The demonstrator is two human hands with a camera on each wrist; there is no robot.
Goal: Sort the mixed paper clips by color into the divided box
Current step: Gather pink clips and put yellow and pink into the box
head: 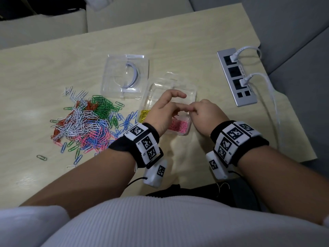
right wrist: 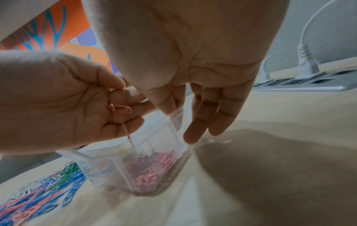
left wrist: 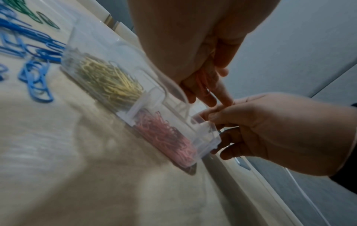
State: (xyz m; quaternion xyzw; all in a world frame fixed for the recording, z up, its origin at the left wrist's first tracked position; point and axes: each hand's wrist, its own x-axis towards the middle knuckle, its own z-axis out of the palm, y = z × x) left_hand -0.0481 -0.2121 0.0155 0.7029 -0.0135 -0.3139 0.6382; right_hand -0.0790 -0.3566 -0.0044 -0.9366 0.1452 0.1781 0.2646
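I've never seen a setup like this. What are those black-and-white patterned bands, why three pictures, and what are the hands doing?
No robot here: a person wears tracking bands and small wrist cameras. One picture comes from a head camera, the others look along each hand. On the table lies a pile of mixed paper clips, a clear lid and a divided box holding yellow clips and pink clips. The left hand holds a few pink clips over the box; the right hand touches the box's edge.
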